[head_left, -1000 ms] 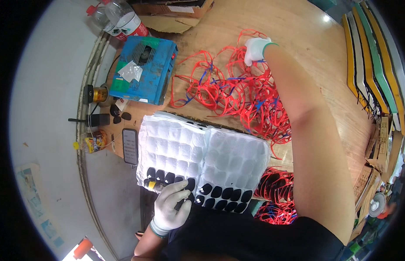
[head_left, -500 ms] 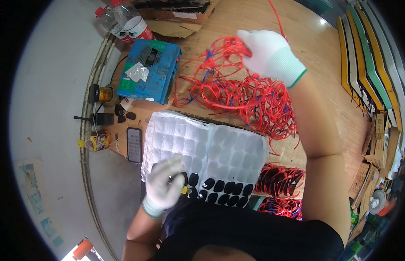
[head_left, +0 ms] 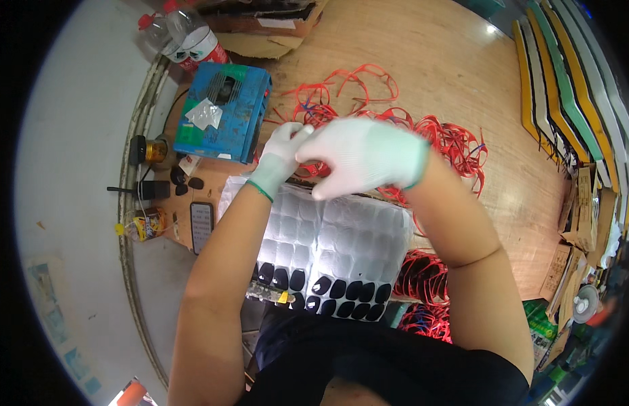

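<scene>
Both my hands wear white knit gloves and meet at the left end of a tangled heap of red wires (head_left: pixel 450 145) with bits of blue among them. My left hand (head_left: pixel 282 150) has bent fingers close together at the wires; whatever lies in them is hidden. Partly blurred, my right hand (head_left: pixel 358 157) is beside it, thumb and fingers apart. Below them lies a white moulded tray (head_left: pixel 294 230) with rows of pockets. Black rounded pieces (head_left: pixel 338 289) fill its near rows. A mottled grey stick-like tool with a yellow part (head_left: pixel 267 292) rests over the tray's near left corner.
At left stand a scuffed blue box (head_left: pixel 223 111), plastic bottles (head_left: pixel 193 37), a phone (head_left: pixel 201 227) and a few loose black pieces (head_left: pixel 180 181). Black pieces with red wires (head_left: pixel 423 277) lie right of the tray. Long coloured panels (head_left: pixel 565 81) and cardboard (head_left: pixel 581 203) line the right side.
My left hand has left the tray's near edge and reached up to the wires, uncovering the tool. The right hand has come down and left to meet it. The wire heap has spread and shifted.
</scene>
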`<state>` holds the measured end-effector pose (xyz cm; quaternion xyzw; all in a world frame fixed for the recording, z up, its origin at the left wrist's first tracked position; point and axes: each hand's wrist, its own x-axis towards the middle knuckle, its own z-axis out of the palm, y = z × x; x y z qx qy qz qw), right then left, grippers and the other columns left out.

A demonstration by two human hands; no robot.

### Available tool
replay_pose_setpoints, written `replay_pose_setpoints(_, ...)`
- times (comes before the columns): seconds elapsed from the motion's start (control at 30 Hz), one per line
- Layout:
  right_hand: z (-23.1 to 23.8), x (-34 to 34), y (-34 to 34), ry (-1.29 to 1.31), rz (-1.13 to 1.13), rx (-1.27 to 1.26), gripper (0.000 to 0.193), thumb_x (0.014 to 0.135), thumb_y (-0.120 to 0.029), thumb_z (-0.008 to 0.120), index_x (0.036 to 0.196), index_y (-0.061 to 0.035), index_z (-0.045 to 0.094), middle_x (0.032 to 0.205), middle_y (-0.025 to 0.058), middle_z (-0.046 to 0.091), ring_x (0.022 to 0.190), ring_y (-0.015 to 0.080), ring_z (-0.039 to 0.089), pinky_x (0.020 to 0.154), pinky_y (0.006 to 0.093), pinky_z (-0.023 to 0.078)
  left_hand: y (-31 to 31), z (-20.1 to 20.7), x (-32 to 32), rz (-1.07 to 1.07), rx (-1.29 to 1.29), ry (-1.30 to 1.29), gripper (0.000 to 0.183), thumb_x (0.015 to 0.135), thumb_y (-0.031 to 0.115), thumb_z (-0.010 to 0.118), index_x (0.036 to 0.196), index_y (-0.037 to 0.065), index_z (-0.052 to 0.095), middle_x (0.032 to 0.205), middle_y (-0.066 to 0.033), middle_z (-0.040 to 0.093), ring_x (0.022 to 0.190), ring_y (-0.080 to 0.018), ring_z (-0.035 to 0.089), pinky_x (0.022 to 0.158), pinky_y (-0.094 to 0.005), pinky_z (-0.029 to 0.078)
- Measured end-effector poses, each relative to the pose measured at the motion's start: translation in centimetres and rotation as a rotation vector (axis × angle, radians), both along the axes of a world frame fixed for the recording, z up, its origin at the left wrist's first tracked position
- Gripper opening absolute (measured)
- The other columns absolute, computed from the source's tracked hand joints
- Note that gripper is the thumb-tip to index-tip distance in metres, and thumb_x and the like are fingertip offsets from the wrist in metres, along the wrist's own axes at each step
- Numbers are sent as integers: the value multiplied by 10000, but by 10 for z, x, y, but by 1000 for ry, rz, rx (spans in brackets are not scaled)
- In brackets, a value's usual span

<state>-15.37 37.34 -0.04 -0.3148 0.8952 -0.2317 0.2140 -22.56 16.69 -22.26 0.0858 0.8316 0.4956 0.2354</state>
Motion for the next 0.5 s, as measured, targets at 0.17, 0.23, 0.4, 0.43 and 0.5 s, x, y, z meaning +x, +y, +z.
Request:
replay_pose_setpoints(0.17,-41,-62,100,275,-705,-92,434,865,-442,675,1091,-81,756,1125,183,723,1041,358,674,920,421,539,24,61,22,-17,-157,208,542,938,416,683,1286,1,657,1393,-236,601,1338,-338,550,1114,-401,421)
replay_pose_setpoints(0.23,-107,-91,137,101,-703,98,508,864,-518,634,1168,-127,746,1231,182,704,1183,391,628,997,466,510,29,66,24,-49,-145,276,545,922,421,694,1276,7,662,1448,-249,550,1391,-357,495,1153,-409,393)
replay_pose_setpoints(0.4,-195,-129,133,-185,-561,438,614,866,-527,650,1320,-116,684,1395,153,640,1361,389,513,1098,517,439,25,78,27,-218,-175,337,580,921,427,699,1349,41,633,1562,-279,421,1468,-383,407,1195,-421,345)
replay_pose_setpoints(0.43,-197,-145,133,-252,-561,511,620,860,-520,661,1322,-108,682,1393,155,641,1361,389,514,1102,510,440,26,82,27,-250,-201,344,640,903,472,712,1358,30,624,1564,-291,411,1472,-395,398,1199,-433,340)
replay_pose_setpoints(0.5,-200,-152,125,-298,-622,552,615,846,-473,688,1324,-85,684,1411,158,629,1380,377,505,1109,483,450,25,93,31,-242,-277,366,688,890,512,717,1360,20,620,1565,-290,410,1467,-402,400,1201,-437,338)
